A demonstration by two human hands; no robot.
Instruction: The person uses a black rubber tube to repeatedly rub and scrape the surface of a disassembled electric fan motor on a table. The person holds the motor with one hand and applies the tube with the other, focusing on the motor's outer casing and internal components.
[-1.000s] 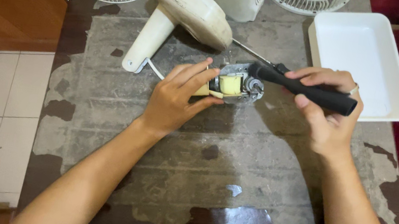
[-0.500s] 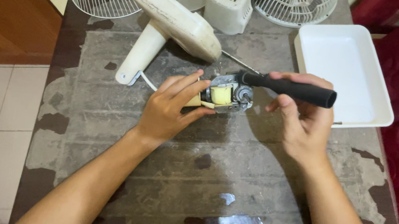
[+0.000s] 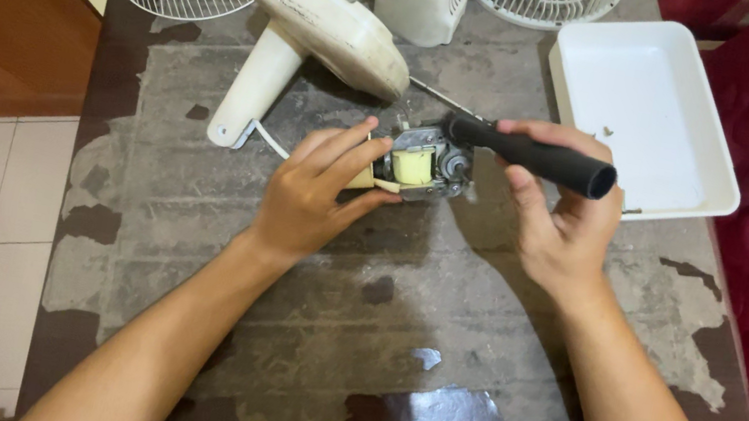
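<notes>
The left hand [image 3: 311, 198] steadies a small metal fan motor with a yellow coil [image 3: 422, 166] on the worn counter [image 3: 290, 349]; the right hand [image 3: 559, 226] closes its grip on a black-handled screwdriver [image 3: 536, 156].

Since a second ago my right hand [image 3: 562, 227] has loosened from a full wrap on the black tool handle [image 3: 536, 156] to a fingertip pinch, palm dropped away toward 6 o'clock. The handle's free end has swung from about 4 o'clock up to near 3 o'clock. My left hand [image 3: 316, 196] has spread its fingers wider over the small motor [image 3: 423, 163].
</notes>
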